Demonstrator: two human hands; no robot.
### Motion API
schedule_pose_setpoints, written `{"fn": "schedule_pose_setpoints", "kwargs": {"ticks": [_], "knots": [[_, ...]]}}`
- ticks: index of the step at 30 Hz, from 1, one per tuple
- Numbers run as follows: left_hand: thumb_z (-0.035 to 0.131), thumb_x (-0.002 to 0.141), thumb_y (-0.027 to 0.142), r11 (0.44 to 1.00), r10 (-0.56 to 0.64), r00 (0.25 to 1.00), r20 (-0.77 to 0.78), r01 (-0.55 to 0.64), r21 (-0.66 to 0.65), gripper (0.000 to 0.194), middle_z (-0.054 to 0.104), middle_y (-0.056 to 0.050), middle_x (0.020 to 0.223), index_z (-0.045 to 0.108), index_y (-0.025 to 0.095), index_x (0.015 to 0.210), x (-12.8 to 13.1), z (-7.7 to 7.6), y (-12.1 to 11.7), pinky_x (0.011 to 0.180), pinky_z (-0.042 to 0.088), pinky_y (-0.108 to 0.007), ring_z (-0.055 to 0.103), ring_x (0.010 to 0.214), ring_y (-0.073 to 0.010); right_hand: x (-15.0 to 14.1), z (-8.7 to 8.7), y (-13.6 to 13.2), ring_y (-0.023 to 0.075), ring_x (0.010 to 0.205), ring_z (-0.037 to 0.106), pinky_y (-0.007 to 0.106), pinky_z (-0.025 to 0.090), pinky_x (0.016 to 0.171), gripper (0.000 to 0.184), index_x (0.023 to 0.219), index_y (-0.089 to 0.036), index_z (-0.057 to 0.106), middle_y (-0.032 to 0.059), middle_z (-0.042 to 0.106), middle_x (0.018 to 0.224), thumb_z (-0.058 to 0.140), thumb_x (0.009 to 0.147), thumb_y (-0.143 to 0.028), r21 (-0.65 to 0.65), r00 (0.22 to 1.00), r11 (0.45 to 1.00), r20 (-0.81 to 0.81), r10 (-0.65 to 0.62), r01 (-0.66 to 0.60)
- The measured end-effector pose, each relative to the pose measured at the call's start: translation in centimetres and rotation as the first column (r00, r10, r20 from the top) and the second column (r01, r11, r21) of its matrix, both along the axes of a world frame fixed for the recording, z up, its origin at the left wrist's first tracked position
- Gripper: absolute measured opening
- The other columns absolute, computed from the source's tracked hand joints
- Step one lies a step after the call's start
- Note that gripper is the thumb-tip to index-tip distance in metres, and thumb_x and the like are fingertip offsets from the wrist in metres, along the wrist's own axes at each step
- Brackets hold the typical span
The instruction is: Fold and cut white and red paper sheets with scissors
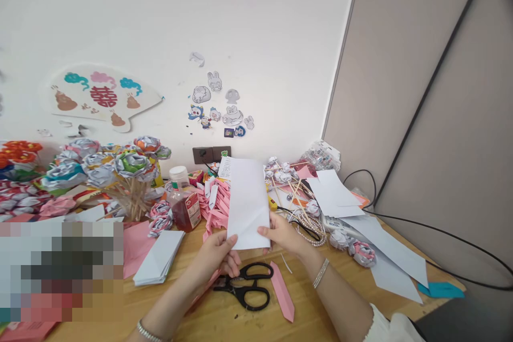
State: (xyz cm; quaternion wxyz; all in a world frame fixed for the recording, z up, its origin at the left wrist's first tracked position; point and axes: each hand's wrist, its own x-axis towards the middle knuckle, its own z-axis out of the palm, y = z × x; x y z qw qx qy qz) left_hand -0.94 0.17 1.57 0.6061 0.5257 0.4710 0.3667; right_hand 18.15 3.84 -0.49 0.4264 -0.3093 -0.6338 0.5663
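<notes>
A folded sheet of white paper [248, 197] is held upright above the table, its long sides running away from me. My left hand [220, 251] pinches its lower left corner between thumb and fingers. At the lower right edge, my right hand [280, 232] grips it with the thumb on top. Just below the hands lie black-handled scissors [250, 288], their blades partly hidden by my left hand. A folded pink paper strip [282, 291] rests right of the scissors. Left of my left hand is a stack of white paper pieces [158, 259].
Paper flowers on sticks [132, 171] crowd the back left, beside a bottle of dark red liquid [182, 200]. Folded pink strips [216, 203] pile behind my left hand. White sheets [336, 192], bead strings [310, 227] and a black cable [436, 232] lie on the right.
</notes>
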Motion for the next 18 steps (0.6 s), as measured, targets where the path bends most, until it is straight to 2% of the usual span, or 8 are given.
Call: {"fn": "schedule_pose_setpoints", "kwargs": {"ticks": [3, 6, 11, 14, 18], "knots": [[0.057, 0.068, 0.05, 1.0, 0.005, 1.0, 0.005, -0.005, 0.008, 0.035, 0.061, 0.001, 0.046, 0.044, 0.018, 0.068, -0.3, 0.3, 0.1, 0.034, 0.037, -0.018, 0.056, 0.034, -0.0114, 0.0, -0.1, -0.1, 0.0117, 0.046, 0.058, 0.022, 0.047, 0.043, 0.039, 0.097, -0.016, 0.048, -0.0011, 0.062, 0.066, 0.063, 0.071, -0.04, -0.034, 0.996, 0.996, 0.036, 0.079, -0.078], [0.06, 0.065, 0.051, 1.0, 0.015, 0.999, 0.044, -0.015, 0.0, 0.036, 0.061, 0.002, 0.045, 0.045, 0.018, 0.068, -0.6, 0.2, 0.3, 0.034, 0.037, -0.018, 0.055, 0.033, -0.0114, 0.0, -0.2, 0.0, 0.0104, 0.042, 0.055, 0.019, 0.044, 0.039, 0.038, 0.097, -0.016, 0.048, -0.0028, 0.06, 0.06, 0.062, 0.071, -0.041, -0.032, 0.999, 0.999, 0.04, 0.035, -0.034], [0.063, 0.064, 0.049, 1.0, -0.002, 0.994, 0.113, 0.005, -0.026, 0.035, 0.06, 0.002, 0.043, 0.047, 0.017, 0.068, -1.1, 0.0, 0.8, 0.033, 0.034, -0.017, 0.053, 0.031, -0.0097, -0.2, -0.1, -0.3, 0.0042, 0.034, 0.044, 0.013, 0.031, 0.03, 0.041, 0.096, -0.016, 0.049, -0.0041, 0.058, 0.061, 0.066, 0.067, -0.04, -0.08, 0.993, 0.994, 0.084, 0.079, -0.072], [0.064, 0.065, 0.045, 0.999, 0.053, 0.984, 0.172, -0.052, -0.014, 0.032, 0.06, 0.003, 0.044, 0.049, 0.016, 0.066, -1.1, 0.2, 0.8, 0.034, 0.034, -0.016, 0.052, 0.032, -0.0076, -1.1, 0.0, -0.8, 0.0007, 0.032, 0.035, 0.011, 0.024, 0.028, 0.037, 0.091, -0.016, 0.05, -0.0052, 0.055, 0.062, 0.065, 0.068, -0.041, -0.101, 1.0, 0.995, -0.013, -0.025, 0.024], [0.068, 0.063, 0.042, 0.988, 0.151, 0.946, 0.286, -0.153, -0.016, 0.033, 0.06, 0.004, 0.044, 0.048, 0.016, 0.057, 0.4, 0.1, 0.2, 0.037, 0.036, -0.015, 0.051, 0.033, -0.005, -3.5, -0.7, -1.5, 0.0011, 0.032, 0.034, 0.012, 0.022, 0.027, 0.038, 0.09, -0.017, 0.048, -0.0055, 0.054, 0.061, 0.064, 0.068, -0.044, -0.115, 0.966, 0.981, -0.188, -0.177, 0.157]]}}
